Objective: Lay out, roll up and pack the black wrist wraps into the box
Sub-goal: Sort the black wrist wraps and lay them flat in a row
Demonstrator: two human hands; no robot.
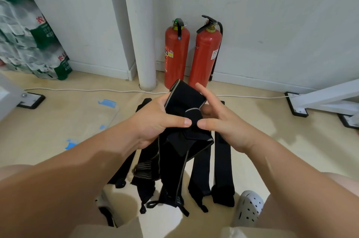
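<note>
Left hand (155,121) curled round one black wrist wrap (182,99), thumb lying across the folded middle, fingers hidden behind the cloth. Right hand (223,124) facing it and pinching the same wrap: thumb tip on the front, just beside the left thumb tip, other fingers partly showing behind the cloth, forefinger straight and raised clear of it. Upper end of the wrap standing up past the fingers with grey edging in sight, lower part hanging down between the two forearms toward the floor (272,150).

Below the hands, four more wraps (222,160) on the floor, laid side by side as long strips running away from the knees, thin loops at the near ends; count unsure because of overlap under the hanging one. One grey perforated shoe (248,208) just right of the strips.

Further out on the left, three scraps of blue tape (106,101) stuck to the floor, and near them one faint clear plastic edge (114,109), too dim to name. One white cable (77,90) running across the floor behind the hands. Against the wall, two red fire extinguishers (176,53) upright and nearly touching, with one white pipe (143,43) just left of them. At the far left, one stack of shrink-wrapped bottles (29,39). Three black feet (297,107) of white frames at the sides: one left, two right.
</note>
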